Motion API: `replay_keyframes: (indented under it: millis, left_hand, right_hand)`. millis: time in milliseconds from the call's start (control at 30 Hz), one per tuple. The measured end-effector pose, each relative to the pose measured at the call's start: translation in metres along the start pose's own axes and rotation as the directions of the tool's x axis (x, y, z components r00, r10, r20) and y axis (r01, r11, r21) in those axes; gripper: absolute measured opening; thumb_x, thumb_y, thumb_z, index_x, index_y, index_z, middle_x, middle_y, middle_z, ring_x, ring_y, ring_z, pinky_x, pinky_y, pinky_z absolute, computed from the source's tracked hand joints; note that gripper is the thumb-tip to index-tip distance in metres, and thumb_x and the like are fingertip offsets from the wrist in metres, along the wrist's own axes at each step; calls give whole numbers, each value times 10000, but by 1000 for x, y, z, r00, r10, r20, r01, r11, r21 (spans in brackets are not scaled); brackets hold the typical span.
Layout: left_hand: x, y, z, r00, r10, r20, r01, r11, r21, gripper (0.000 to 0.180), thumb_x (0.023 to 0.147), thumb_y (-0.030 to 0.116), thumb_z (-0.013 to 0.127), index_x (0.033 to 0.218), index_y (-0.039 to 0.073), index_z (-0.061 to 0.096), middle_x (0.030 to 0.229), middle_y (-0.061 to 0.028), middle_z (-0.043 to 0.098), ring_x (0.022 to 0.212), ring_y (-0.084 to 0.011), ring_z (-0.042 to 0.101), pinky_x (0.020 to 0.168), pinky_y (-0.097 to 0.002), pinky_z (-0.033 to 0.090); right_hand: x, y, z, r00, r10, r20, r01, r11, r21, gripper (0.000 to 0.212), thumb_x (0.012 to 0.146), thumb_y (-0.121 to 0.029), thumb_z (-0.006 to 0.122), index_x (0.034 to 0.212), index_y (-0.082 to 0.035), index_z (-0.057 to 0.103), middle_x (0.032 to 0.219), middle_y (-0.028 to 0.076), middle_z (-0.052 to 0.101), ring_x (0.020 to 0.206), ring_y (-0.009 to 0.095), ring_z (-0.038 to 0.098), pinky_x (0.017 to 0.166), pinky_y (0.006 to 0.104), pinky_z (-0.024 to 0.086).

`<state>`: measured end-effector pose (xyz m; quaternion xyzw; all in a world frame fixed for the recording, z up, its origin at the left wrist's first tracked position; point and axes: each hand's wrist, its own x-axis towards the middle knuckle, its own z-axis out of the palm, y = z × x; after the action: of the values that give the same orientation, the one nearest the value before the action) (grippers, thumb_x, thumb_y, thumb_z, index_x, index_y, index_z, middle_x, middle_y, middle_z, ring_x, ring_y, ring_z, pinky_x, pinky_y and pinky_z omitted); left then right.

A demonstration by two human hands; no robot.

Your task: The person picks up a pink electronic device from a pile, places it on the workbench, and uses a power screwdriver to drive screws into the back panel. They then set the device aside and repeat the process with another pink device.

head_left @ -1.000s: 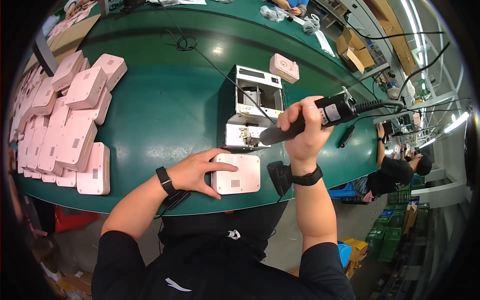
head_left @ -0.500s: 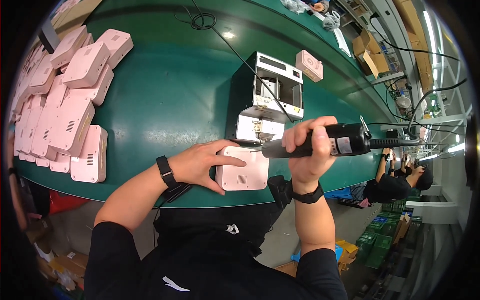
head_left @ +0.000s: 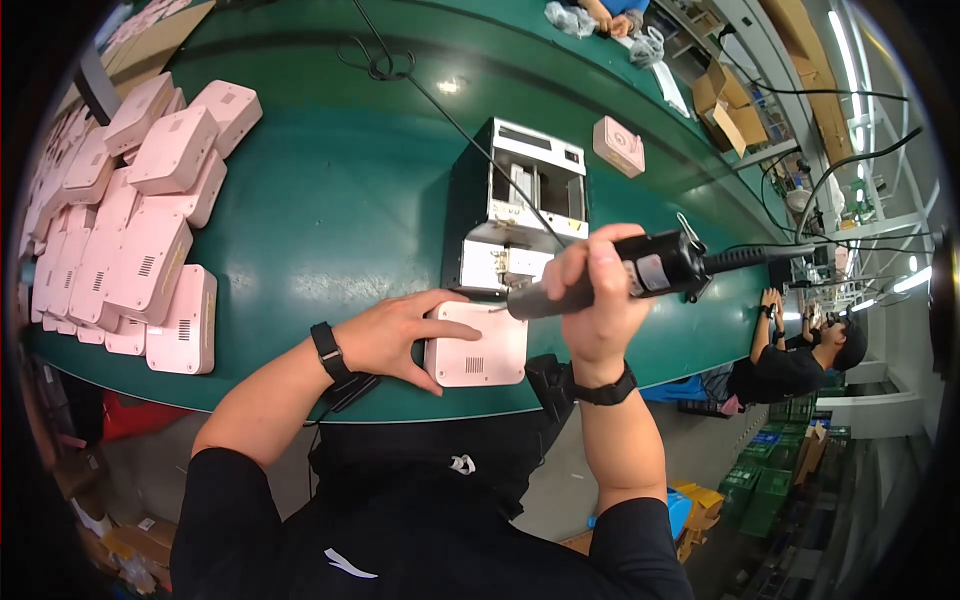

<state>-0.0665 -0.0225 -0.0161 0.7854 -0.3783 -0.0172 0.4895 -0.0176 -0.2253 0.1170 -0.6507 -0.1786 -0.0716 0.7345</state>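
Note:
A pale pink plastic housing (head_left: 497,349) with a slotted vent and small screw holes lies flat on the green worktable near its front edge. My left hand (head_left: 392,336) holds it from the left, thumb at the near side, fingers at the far side and index finger across the top. In my right hand (head_left: 603,315) is a black electric screwdriver (head_left: 658,266), fingers wrapped round its body and tilted nearly level. Its thin bit reaches the housing's far part; whether it sits in a hole I cannot tell. Just beyond stands a black-and-silver screw feeder (head_left: 537,205).
A heap of pink housings (head_left: 150,250) covers the table's left side. One more pink housing (head_left: 619,147) lies beyond the feeder at the right. A black cable (head_left: 440,95) crosses above the table. Another person (head_left: 800,350) works farther right, and a person's hands (head_left: 612,18) show at the far side.
The screwdriver and my right hand have shifted slightly left, and the tool's rear end has risen toward the far side. My left hand keeps its hold on the housing. The whole view has shifted slightly.

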Motion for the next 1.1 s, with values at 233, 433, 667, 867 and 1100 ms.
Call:
replay_keyframes:
  millis: [233, 433, 667, 867, 1100]
  left_hand:
    - [-2, 4, -3, 999, -25, 20, 26, 1000, -13, 735, 605, 365, 911, 1275, 219, 645, 1378, -131, 513, 1222, -327, 556, 974, -418, 504]
    - [-4, 0, -4, 1000, -20, 17, 20, 1000, -5, 735, 612, 362, 906, 1285, 227, 639, 1378, -130, 508, 1217, -326, 558, 970, -416, 505]
    - [-3, -2, -3, 1000, -22, 4, 22, 1000, -8, 732, 620, 358, 896, 1291, 241, 626, 1389, -124, 495, 1210, -320, 565, 958, -417, 513]
    - [-5, -4, -2, 1000, -19, 15, 20, 1000, -25, 744, 621, 361, 893, 1304, 254, 617, 1397, -135, 485, 1213, -331, 560, 964, -422, 508]
    - [-7, -6, 0, 999, -37, 18, 37, 999, -34, 770, 618, 349, 893, 1330, 280, 611, 1405, -165, 473, 1248, -346, 528, 1007, -428, 474]
  right_hand:
    - [18, -29, -7, 987, -137, -85, 140, 990, 35, 179, 958, -217, 529, 961, -41, 495, 648, 75, 503, 502, 183, 486, 515, 368, 445]
    - [25, -12, -4, 997, -57, -53, 58, 998, 6, 170, 955, -220, 523, 959, -52, 496, 646, 70, 491, 500, 178, 476, 525, 357, 439]
    - [-2, -25, 19, 996, 12, 90, -33, 971, 237, 184, 953, -225, 518, 1017, -61, 463, 658, 71, 488, 512, 178, 470, 539, 365, 440]
    - [-14, -16, 39, 971, -9, 238, -41, 978, 206, 249, 931, -247, 565, 1039, -68, 430, 677, 79, 505, 518, 173, 460, 541, 367, 437]
    - [-14, -4, 48, 961, 40, 273, -69, 993, 98, 273, 929, -240, 594, 1028, -68, 407, 674, 85, 505, 524, 164, 453, 538, 351, 433]
